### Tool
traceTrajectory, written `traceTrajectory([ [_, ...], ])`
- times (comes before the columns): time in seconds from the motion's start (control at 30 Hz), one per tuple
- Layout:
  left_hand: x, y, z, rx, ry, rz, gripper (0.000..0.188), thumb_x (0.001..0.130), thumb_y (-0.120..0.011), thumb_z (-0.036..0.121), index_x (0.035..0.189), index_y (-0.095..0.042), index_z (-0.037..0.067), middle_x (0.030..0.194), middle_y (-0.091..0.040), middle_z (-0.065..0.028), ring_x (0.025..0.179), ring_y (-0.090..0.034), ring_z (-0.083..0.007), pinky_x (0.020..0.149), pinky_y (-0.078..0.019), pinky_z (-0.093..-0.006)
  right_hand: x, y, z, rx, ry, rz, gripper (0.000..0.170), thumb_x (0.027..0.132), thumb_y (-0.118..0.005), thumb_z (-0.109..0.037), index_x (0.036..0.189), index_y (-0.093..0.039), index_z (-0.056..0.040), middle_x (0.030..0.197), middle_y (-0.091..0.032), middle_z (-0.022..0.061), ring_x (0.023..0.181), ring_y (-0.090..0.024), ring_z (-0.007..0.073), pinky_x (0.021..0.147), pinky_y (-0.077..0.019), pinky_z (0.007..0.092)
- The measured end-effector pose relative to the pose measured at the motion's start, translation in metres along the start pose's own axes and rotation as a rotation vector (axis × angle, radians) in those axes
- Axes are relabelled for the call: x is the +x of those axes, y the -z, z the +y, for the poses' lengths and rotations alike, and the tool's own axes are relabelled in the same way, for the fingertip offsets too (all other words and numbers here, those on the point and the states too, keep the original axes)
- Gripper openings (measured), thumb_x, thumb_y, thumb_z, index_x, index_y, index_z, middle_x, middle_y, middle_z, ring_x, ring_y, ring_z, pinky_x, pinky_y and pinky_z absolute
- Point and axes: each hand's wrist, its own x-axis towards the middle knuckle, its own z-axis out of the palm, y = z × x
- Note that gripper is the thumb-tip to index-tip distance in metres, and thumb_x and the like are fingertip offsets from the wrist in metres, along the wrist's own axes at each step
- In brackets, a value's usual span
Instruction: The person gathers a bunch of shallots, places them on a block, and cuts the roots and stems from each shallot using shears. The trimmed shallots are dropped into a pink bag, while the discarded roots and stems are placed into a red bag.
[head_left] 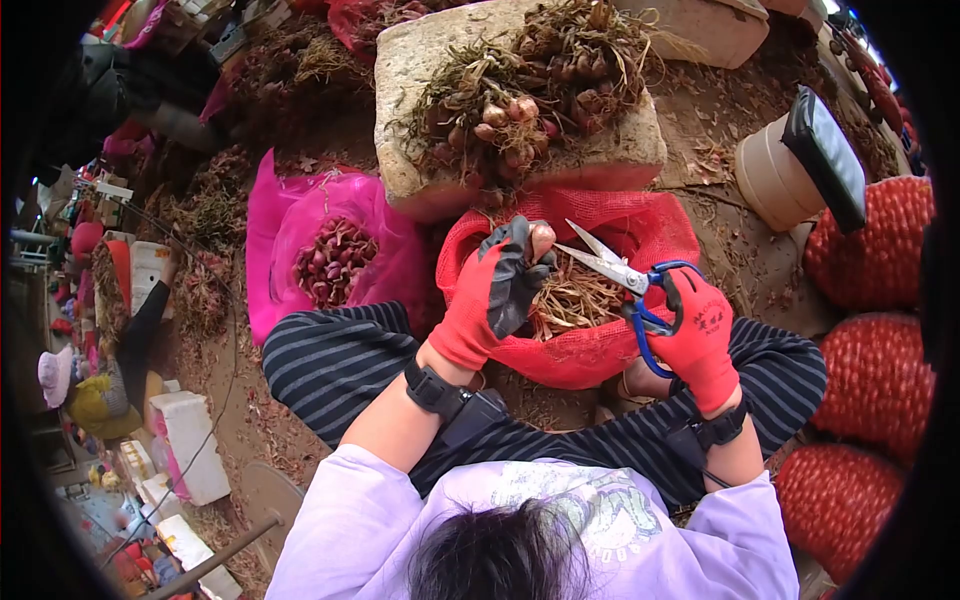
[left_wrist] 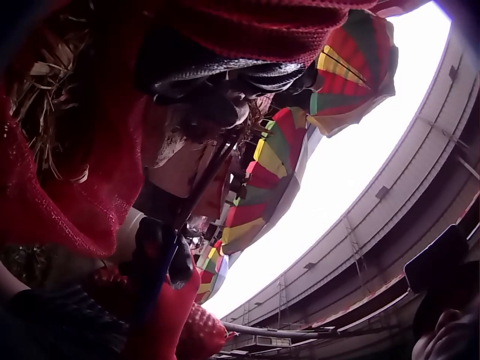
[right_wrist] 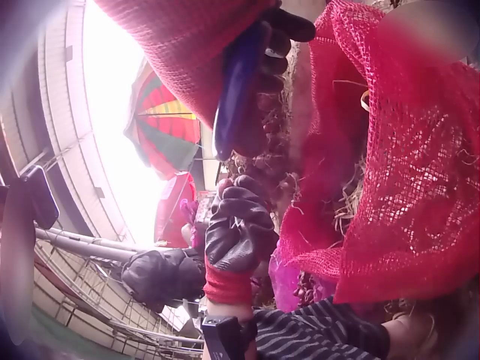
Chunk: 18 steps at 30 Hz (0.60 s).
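While the person is sitting with striped trousers (head_left: 335, 365) on either side of the work, the right grip (head_left: 702, 325), gloved in red and black, is closing round the blue handles of the scissors (head_left: 630, 277), whose blades are standing parted. The left grip (head_left: 497, 290), gloved alike, is pinching a single bulb (head_left: 541, 240) just beside the blade tips; whether they are touching, I cannot tell. Beneath both, a red mesh bag (head_left: 560, 366) is holding dry stalks (head_left: 575, 300). To its left, a pink bag (head_left: 262, 235) is containing loose reddish bulbs (head_left: 335, 262). Beyond, a pale foam block (head_left: 400, 100) is bearing dry-topped bunches (head_left: 590, 60); a white bucket (head_left: 765, 175) is standing to its right.
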Motion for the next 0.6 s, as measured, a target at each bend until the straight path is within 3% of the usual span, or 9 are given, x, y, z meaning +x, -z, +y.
traceTrajectory([
  [0.1, 0.000, 0.004, -0.005, 0.123, -0.085, -0.006, 0.028, 0.094, -0.051, 0.034, 0.104, -0.055, 0.008, 0.096, -0.056, 0.0033, 0.078, -0.048, -0.0068, 0.063, -0.0398, -0.0201, -0.001, -0.001, 0.000, -0.011, -0.006, -0.011, 0.042, 0.066, -0.073, -0.031, 0.096, -0.056, -0.0082, 0.089, -0.058, 0.0088, 0.077, -0.058, 0.0305, 0.066, -0.0464, 0.0387],
  [0.17, 0.003, 0.004, -0.008, 0.428, -0.197, 0.001, 0.011, 0.095, -0.049, 0.020, 0.093, -0.052, 0.009, 0.089, -0.049, 0.0049, 0.075, -0.044, -0.0043, 0.064, -0.0382, -0.0176, -0.001, -0.002, -0.001, -0.016, -0.006, -0.006, 0.041, 0.066, -0.073, -0.032, 0.096, -0.056, -0.0084, 0.089, -0.058, 0.0087, 0.077, -0.058, 0.0304, 0.066, -0.0464, 0.0387],
  [0.23, 0.001, -0.003, -0.005, 0.448, -0.198, 0.003, 0.009, 0.096, -0.048, 0.014, 0.088, -0.051, 0.010, 0.085, -0.046, 0.0055, 0.073, -0.042, -0.0028, 0.064, -0.0376, -0.0166, 0.000, -0.002, -0.001, -0.019, 0.007, 0.004, 0.041, 0.067, -0.073, -0.032, 0.095, -0.056, -0.0083, 0.089, -0.058, 0.0088, 0.077, -0.058, 0.0304, 0.066, -0.0463, 0.0388],
  [0.3, -0.005, -0.012, 0.000, 0.185, -0.086, -0.001, 0.011, 0.096, -0.047, 0.016, 0.089, -0.053, 0.010, 0.084, -0.047, 0.0051, 0.075, -0.043, -0.0023, 0.064, -0.0379, -0.0169, 0.000, -0.002, -0.002, -0.014, 0.012, 0.013, 0.040, 0.067, -0.073, -0.032, 0.095, -0.056, -0.0081, 0.088, -0.058, 0.0090, 0.077, -0.058, 0.0305, 0.066, -0.0463, 0.0389],
  [0.4, -0.005, -0.013, 0.002, 0.078, -0.012, 0.036, 0.014, 0.096, -0.049, 0.020, 0.088, -0.054, 0.009, 0.083, -0.049, 0.0047, 0.075, -0.045, -0.0030, 0.065, -0.0387, -0.0170, 0.000, -0.002, -0.004, 0.002, 0.004, 0.024, 0.039, 0.068, -0.073, -0.032, 0.094, -0.057, -0.0078, 0.087, -0.058, 0.0094, 0.077, -0.059, 0.0308, 0.066, -0.0463, 0.0390],
  [0.47, -0.003, -0.008, -0.003, 0.594, -0.270, 0.042, 0.016, 0.095, -0.052, 0.023, 0.088, -0.054, 0.009, 0.083, -0.050, 0.0048, 0.075, -0.047, -0.0035, 0.065, -0.0395, -0.0171, -0.001, -0.002, -0.006, 0.005, -0.004, 0.030, 0.039, 0.068, -0.073, -0.032, 0.094, -0.057, -0.0075, 0.087, -0.058, 0.0097, 0.077, -0.059, 0.0311, 0.065, -0.0463, 0.0391],
  [0.53, -0.003, -0.009, -0.008, 0.587, -0.278, 0.025, 0.018, 0.094, -0.053, 0.026, 0.088, -0.055, 0.010, 0.084, -0.052, 0.0050, 0.075, -0.048, -0.0041, 0.065, -0.0403, -0.0175, 0.000, -0.003, -0.007, 0.017, -0.027, 0.016, 0.039, 0.068, -0.073, -0.032, 0.094, -0.057, -0.0075, 0.087, -0.058, 0.0099, 0.077, -0.059, 0.0311, 0.065, -0.0465, 0.0390],
  [0.6, -0.006, -0.013, -0.011, 0.058, -0.034, -0.012, 0.018, 0.094, -0.054, 0.027, 0.088, -0.055, 0.010, 0.085, -0.053, 0.0053, 0.075, -0.049, -0.0048, 0.066, -0.0413, -0.0182, 0.001, -0.003, -0.006, 0.019, -0.046, 0.008, 0.040, 0.068, -0.073, -0.033, 0.094, -0.057, -0.0075, 0.087, -0.059, 0.0099, 0.077, -0.059, 0.0311, 0.065, -0.0466, 0.0391],
])
